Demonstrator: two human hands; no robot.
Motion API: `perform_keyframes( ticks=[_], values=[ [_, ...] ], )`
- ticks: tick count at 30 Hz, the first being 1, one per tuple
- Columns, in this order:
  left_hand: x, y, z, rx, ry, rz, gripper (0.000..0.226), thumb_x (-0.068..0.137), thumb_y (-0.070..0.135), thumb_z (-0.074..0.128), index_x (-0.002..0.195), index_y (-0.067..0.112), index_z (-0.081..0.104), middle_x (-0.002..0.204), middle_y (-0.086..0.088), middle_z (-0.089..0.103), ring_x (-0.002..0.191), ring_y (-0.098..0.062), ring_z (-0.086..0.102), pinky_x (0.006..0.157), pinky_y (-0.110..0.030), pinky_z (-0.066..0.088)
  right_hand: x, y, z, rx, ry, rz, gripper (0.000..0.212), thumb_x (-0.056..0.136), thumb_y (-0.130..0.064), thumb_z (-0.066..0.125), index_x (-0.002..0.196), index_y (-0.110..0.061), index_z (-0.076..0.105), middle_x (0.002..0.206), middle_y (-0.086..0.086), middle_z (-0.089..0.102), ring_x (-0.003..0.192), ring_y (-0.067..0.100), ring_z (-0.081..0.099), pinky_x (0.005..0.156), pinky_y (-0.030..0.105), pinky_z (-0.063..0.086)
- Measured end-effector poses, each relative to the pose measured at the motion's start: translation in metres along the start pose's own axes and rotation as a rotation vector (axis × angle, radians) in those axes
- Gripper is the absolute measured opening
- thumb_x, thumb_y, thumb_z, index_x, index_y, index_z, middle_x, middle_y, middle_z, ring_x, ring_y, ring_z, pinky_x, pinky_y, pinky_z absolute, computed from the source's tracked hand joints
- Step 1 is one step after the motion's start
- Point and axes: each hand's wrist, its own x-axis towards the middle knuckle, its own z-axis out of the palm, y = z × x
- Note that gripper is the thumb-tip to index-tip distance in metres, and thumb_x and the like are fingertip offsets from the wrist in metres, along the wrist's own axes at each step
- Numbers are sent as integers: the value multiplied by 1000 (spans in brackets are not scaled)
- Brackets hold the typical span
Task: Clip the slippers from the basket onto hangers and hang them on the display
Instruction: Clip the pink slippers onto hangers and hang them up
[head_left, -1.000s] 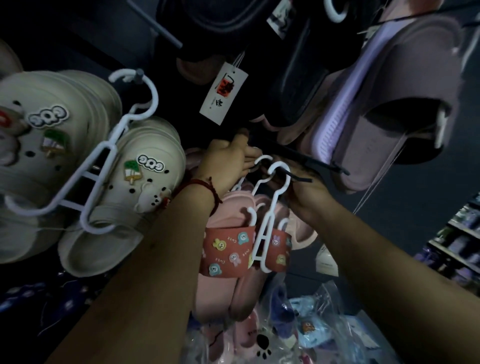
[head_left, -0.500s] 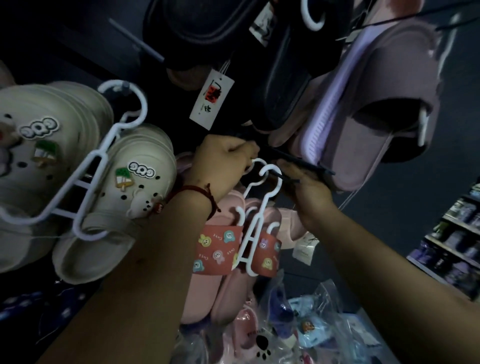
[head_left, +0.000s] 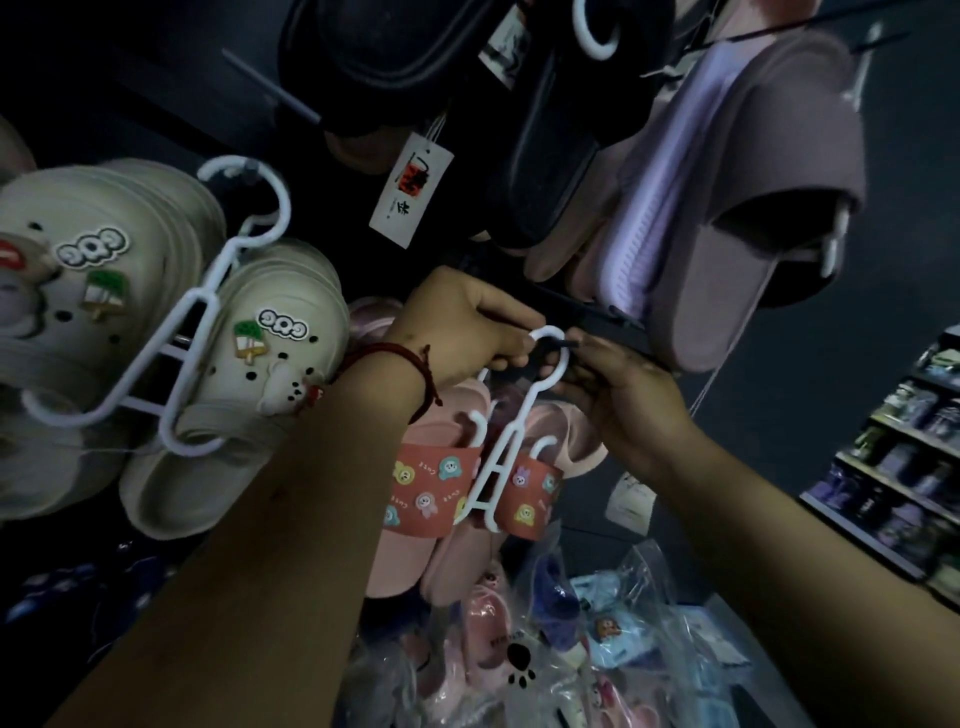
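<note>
Guiding the hanger (head_left: 498, 467) up to the display, the left hand (head_left: 467, 327) has its fingers curled round the top of the white hook (head_left: 553, 338). The right hand (head_left: 623, 400) reaches in from the other side with its fingertips drawn together on the hanger's neck just below the hook. The light is too dim to show how firmly it pinches. The pink slippers (head_left: 431, 483), with their red cartoon bands, are already clipped on and dangle below both hands, above the bagged slippers (head_left: 597, 649) still waiting lower down. Compared with a second ago, the hook has closed on the dark peg tip (head_left: 570, 344). The tip now sits right at the hook's opening, where before it lay a little apart, and the right hand has slid closer under the hook. This suggests the clipping is done for this pair and the hanging is nearly done. The hook probably still has to be pushed along the peg and let go. Cream clogs (head_left: 249, 364) hang to the left and a lilac slipper (head_left: 727, 234) hangs above right, so the gap is tight and the hook could snag a neighbour.
</note>
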Motion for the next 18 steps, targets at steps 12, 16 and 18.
perform_keyframes(
  ticks=[12, 16, 18],
  values=[
    [-15, 8, 3, 19, 16, -8, 16, 85, 5, 75, 101, 9, 76, 86, -15, 76, 86, -27, 74, 82, -38, 60, -11, -3, 5, 67, 8, 49, 20, 95, -14, 59, 106, -4, 72, 97, 16, 74, 90, 28, 71, 95, 44, 54],
    [-14, 4, -1, 57, -25, 7, 16, 84, 6, 76, 99, 13, 77, 85, -6, 78, 86, -25, 74, 83, -30, 61, -11, -4, 7, 108, -29, 77, 27, 98, -17, 51, 110, -2, 69, 101, 17, 73, 90, 27, 72, 88, 38, 57],
    [-13, 2, -3, 71, -19, 12, 17, 85, 7, 75, 101, 13, 77, 85, -5, 78, 86, -24, 74, 84, -30, 60, -13, -4, 9, 137, -30, 73, 30, 98, -15, 50, 117, 2, 67, 106, 19, 73, 94, 29, 72, 85, 36, 59]
  ],
)
